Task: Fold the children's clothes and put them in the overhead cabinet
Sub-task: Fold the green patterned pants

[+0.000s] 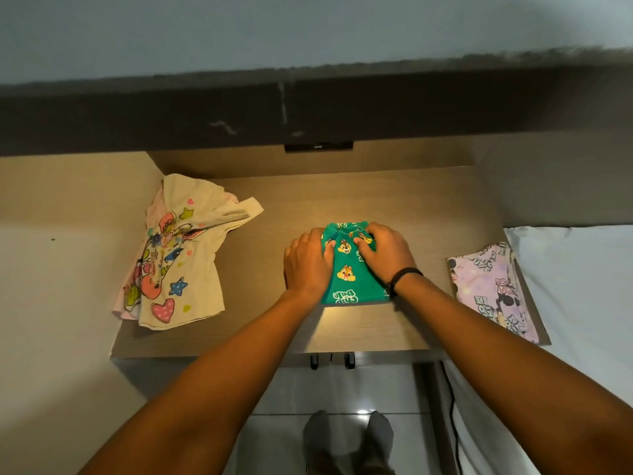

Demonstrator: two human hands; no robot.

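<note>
The folding step looks like the one in hand. In the middle of the frame, a small green garment with chipmunk pictures (349,269) lies on the brown surface (394,200). It is already a small, tidy packet. The left hand (308,260) lies flat on its left side, and the right hand (385,250) lies flat on its right side, with a dark band on the wrist. Both hands are spread open with fingers loose. They press down and do not pinch or lift the cloth.

The green garment runs long from the near edge toward the back of the surface. Its gathered end, maybe the waistband, points away from the person, toward the top of the frame. The end with white letters points back at the person, and the letters read upside down.

At the left of the frame, a cream shirt with hearts and stars (178,255) lies crumpled and not folded. At the right of the frame, a pink cartoon-print garment (493,289) lies flat and looks folded, close to a white bed (582,286).

Next, I think the hands need to slide under the green packet and lift it without letting it open. The dark cabinet (308,108) sits across the top of the frame, and its doors look shut, so one may need opening.
</note>
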